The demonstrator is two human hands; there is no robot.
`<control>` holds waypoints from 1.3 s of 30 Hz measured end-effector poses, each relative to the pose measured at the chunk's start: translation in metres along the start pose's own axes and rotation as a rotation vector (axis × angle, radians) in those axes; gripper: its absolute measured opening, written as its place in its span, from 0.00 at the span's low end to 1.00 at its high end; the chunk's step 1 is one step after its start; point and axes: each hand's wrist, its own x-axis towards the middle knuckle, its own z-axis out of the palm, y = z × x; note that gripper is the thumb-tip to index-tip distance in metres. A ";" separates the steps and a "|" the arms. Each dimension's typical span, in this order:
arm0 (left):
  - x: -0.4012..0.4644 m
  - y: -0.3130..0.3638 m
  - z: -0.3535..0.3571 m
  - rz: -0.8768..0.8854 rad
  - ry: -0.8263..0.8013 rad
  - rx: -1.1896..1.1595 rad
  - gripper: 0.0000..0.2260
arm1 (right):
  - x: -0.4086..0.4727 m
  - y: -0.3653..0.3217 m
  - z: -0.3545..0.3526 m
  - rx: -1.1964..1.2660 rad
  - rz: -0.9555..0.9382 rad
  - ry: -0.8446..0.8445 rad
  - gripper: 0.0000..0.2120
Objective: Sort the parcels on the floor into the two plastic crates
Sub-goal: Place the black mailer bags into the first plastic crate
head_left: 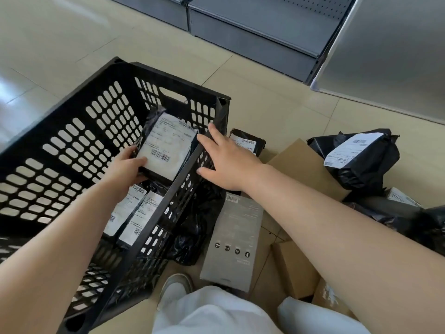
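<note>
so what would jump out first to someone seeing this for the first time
The big black plastic crate fills the left side, and over it the left hand grips a black parcel with a white shipping label. The right hand rests open on the crate's right rim. To the right, on the floor, lie more black parcels, cardboard boxes and a grey carton.
</note>
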 end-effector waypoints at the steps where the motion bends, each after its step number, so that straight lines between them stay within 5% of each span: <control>1: 0.006 -0.006 0.000 -0.025 0.003 -0.005 0.23 | 0.001 0.000 0.001 -0.025 -0.003 0.006 0.38; 22: 0.051 -0.053 0.055 0.001 0.102 0.487 0.21 | 0.005 -0.001 0.024 -0.153 -0.015 0.050 0.48; 39: 0.033 -0.035 0.050 0.012 0.141 0.605 0.25 | 0.003 0.000 0.010 -0.024 -0.013 0.034 0.42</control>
